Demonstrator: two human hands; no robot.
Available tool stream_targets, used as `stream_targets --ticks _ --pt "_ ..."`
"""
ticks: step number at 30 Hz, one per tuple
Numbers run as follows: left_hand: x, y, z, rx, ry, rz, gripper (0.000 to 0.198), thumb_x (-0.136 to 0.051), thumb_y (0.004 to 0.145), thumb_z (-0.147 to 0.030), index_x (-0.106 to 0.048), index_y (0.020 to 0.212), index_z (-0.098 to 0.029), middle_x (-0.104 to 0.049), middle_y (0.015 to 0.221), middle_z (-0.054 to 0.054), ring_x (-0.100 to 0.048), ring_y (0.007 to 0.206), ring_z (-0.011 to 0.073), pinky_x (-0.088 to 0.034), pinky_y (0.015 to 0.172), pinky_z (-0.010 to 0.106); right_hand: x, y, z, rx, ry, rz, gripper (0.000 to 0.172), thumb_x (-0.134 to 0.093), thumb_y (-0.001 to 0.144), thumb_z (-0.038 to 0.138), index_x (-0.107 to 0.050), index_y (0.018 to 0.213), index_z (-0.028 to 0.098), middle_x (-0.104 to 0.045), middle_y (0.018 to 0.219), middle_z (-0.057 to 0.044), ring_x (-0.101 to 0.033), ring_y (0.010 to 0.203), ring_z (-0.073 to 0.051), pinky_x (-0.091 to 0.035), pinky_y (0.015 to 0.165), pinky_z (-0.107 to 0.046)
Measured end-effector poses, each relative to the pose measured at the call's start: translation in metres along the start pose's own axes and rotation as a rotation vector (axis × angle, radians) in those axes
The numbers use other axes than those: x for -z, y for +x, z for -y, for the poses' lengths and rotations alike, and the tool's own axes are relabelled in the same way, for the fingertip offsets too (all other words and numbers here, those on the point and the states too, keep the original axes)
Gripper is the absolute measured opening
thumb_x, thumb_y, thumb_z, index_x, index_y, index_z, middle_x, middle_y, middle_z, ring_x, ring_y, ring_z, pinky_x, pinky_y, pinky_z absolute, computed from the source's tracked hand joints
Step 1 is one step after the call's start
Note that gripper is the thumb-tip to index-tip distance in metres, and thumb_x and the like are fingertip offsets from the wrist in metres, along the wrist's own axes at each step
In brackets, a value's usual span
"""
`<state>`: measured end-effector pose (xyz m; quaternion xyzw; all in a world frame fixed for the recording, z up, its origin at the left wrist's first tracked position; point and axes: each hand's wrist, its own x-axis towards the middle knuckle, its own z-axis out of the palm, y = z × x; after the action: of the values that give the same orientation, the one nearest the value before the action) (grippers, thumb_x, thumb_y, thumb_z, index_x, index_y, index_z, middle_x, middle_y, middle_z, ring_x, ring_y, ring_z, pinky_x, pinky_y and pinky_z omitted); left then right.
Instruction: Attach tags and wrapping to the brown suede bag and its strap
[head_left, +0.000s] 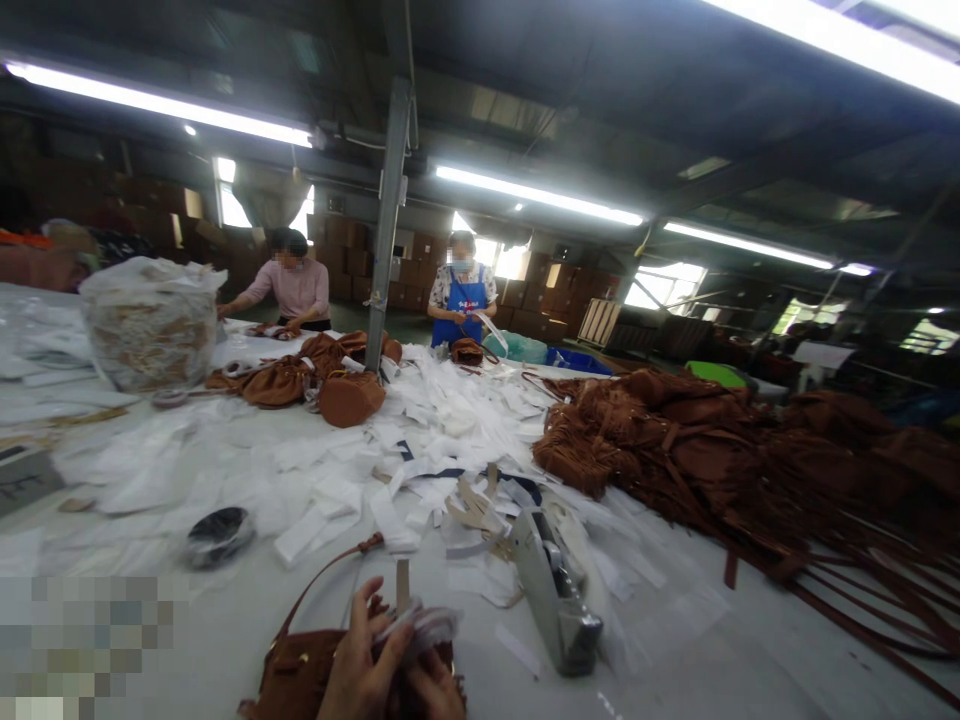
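Two hands work over one brown bag [296, 665] on the near side of the white table [667, 665], its one handle arching toward the table's middle. The left hand [364, 655] pinches one pale roll [439, 627] between thumb and fingers, above the bag. The right hand [437, 688] is just below the roll, fingers bent; whether they pinch it too, I cannot tell. One tan strip [403, 583] stands up beside the roll.

To the right of the hands sits one grey tape dispenser [555, 600]; to their left, nearer the table's left edge, lies one black roll [219, 533]. White scraps [450, 410], too many to count, spread across the middle to the far edge. One large heap of brown bags [675, 430], overlapping beyond counting, covers the right side. One stuffed clear sack [150, 325] stands toward the far left corner, and a smaller group of brown bags [281, 380] lies by one grey post [388, 220]. Two co-workers [461, 300] are at the far edge.
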<state>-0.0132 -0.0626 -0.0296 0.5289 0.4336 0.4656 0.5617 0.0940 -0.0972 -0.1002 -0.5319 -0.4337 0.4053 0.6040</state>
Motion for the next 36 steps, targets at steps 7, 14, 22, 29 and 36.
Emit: stream_targets --ticks 7,14,22,29,36 --pt "0.009 0.015 0.006 0.265 -0.141 0.519 0.053 -0.054 0.076 -0.065 -0.055 0.094 -0.016 -0.064 0.053 0.0 -0.041 0.029 0.0068 -0.022 0.027 0.017 -0.001 0.002 0.017 -0.262 0.389 0.042 0.044 -0.081 0.052 0.052 -0.069 0.06 0.011 -0.055 0.042 -0.001 -0.046 0.038 -0.009 -0.035 0.043 -0.022" --pt "0.013 0.024 0.007 0.298 -0.324 0.642 0.048 -0.06 0.076 -0.056 -0.059 0.096 -0.013 -0.066 0.057 0.003 -0.048 0.033 0.0073 -0.029 0.029 0.015 0.003 0.005 0.03 -0.326 0.049 -0.057 0.039 -0.073 0.057 0.049 -0.067 0.055 0.01 -0.059 0.043 -0.004 -0.045 0.034 -0.008 -0.028 0.036 -0.019" --pt "0.017 0.023 0.013 0.345 -0.278 0.486 0.045 -0.065 0.073 -0.056 -0.061 0.087 -0.014 -0.058 0.052 -0.003 -0.037 0.03 0.0035 -0.022 0.028 0.015 0.016 -0.009 0.038 -0.329 0.191 -0.025 0.055 -0.082 0.05 0.054 -0.063 0.082 0.014 -0.063 0.048 -0.001 -0.053 0.038 -0.011 -0.038 0.041 -0.02" --pt "0.018 0.025 0.007 0.365 -0.268 0.511 0.045 -0.063 0.072 -0.057 -0.059 0.083 -0.014 -0.063 0.05 0.001 -0.036 0.028 0.0048 -0.021 0.028 0.016 0.027 -0.017 0.056 -0.347 0.546 0.095 0.054 -0.078 0.056 0.056 -0.07 0.09 0.015 -0.073 0.076 -0.01 -0.068 0.071 -0.022 -0.05 0.067 -0.032" --pt "0.017 0.021 -0.006 0.409 -0.239 0.392 0.041 -0.069 0.067 -0.052 -0.064 0.082 -0.014 -0.061 0.054 -0.001 -0.039 0.035 0.005 -0.022 0.034 0.016 0.016 -0.019 0.053 -0.256 0.313 0.01 0.04 -0.082 0.056 0.045 -0.072 0.082 0.017 -0.071 0.068 -0.005 -0.065 0.063 -0.019 -0.051 0.063 -0.029"
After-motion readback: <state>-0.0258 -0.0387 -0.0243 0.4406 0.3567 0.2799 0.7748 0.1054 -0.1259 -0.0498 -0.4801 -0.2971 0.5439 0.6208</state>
